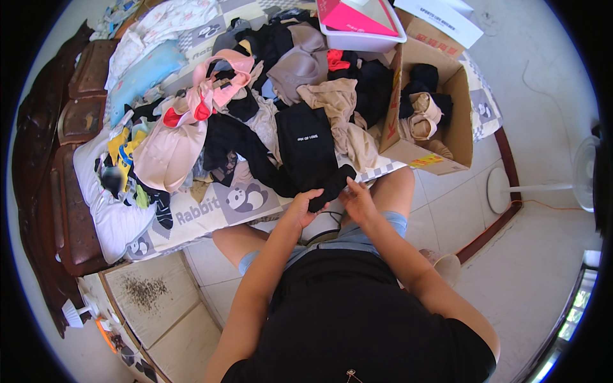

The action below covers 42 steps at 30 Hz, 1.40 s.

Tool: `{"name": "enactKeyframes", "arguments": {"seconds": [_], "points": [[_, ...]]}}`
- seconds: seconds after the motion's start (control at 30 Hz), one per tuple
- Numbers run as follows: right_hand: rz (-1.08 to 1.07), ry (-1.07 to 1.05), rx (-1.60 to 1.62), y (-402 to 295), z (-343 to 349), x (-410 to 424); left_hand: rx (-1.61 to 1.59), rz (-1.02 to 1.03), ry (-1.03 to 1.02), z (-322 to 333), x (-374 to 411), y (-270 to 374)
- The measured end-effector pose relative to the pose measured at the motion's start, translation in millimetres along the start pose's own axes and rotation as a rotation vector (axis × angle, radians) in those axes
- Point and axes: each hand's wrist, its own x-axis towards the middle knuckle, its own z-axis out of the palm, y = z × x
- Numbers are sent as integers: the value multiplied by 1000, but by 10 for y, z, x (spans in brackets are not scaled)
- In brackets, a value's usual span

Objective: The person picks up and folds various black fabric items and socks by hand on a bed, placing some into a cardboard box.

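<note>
A black garment point(306, 139) with small white lettering lies along the bed's near edge, its near end gathered into a thick dark roll point(331, 189) above my lap. My left hand point(309, 207) grips the left end of that roll, thumb on top. At the right end, my right hand point(358, 200) has its thumb and fingertips on the cloth. Beige cloth point(342, 112) lies just beyond on the right. To the left, a black garment with lace point(239, 143) spreads beside a pale pink bra point(170, 153).
A cardboard box point(459, 119) with rolled beige and black clothes stands at the right bed edge. Behind it is a white plastic bin point(366, 43) holding a pink box. Heaped clothes include a grey bra point(301, 62). A fan point(582, 177) stands far right.
</note>
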Motion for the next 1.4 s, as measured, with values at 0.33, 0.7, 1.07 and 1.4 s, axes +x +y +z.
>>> {"name": "enactKeyframes", "arguments": {"seconds": [0.33,0.7,1.07,1.4], "points": [[-562,-128,-770,-294,325,-270,965,131,49,456,-376,-46],[-1060,-692,-2134,-1532,1682,-1045,1990,1602,-154,1750,-1320,940],[-1880,-726,-2107,-1463,1858,-1174,1359,273,-433,1557,-1255,1305],[-1303,-936,-1841,-1536,1823,-1050,2202,1124,116,1570,-1392,1191]]}}
